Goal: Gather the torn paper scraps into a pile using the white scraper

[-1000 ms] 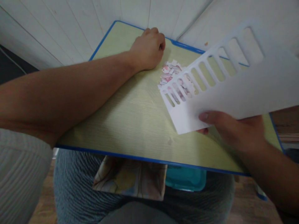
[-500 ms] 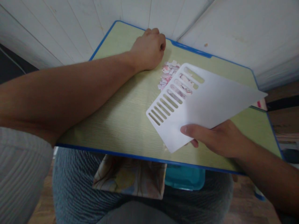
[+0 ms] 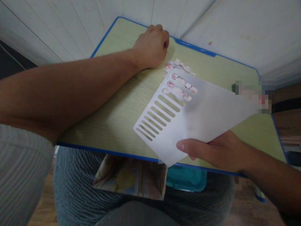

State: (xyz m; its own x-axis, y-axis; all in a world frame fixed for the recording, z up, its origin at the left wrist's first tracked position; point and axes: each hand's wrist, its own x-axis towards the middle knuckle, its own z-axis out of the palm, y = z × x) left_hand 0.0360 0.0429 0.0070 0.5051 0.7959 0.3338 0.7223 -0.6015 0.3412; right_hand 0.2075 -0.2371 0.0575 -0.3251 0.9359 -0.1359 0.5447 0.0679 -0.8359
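Note:
My right hand grips a flat white plastic scraper by its near edge, thumb on top and the other fingers mostly hidden beneath. The scraper has a row of long slots along its left side and tapers to the right. It is above the table, partly covering a small heap of torn pink and white paper scraps, some of which show through the slots. Curled into a fist, my left hand lies near the table's far edge, just left of the heap. Nothing shows in it.
The folding table has a pale green top and blue edging, against a white panelled wall. A patterned cloth pouch and a teal box are below its front edge, over my lap. Something pixelated lies at the right edge.
My right hand has brought the scraper left and toward me, so its slotted end sits lower and its near corner reaches the table's front edge. My left fist stays nearly in place.

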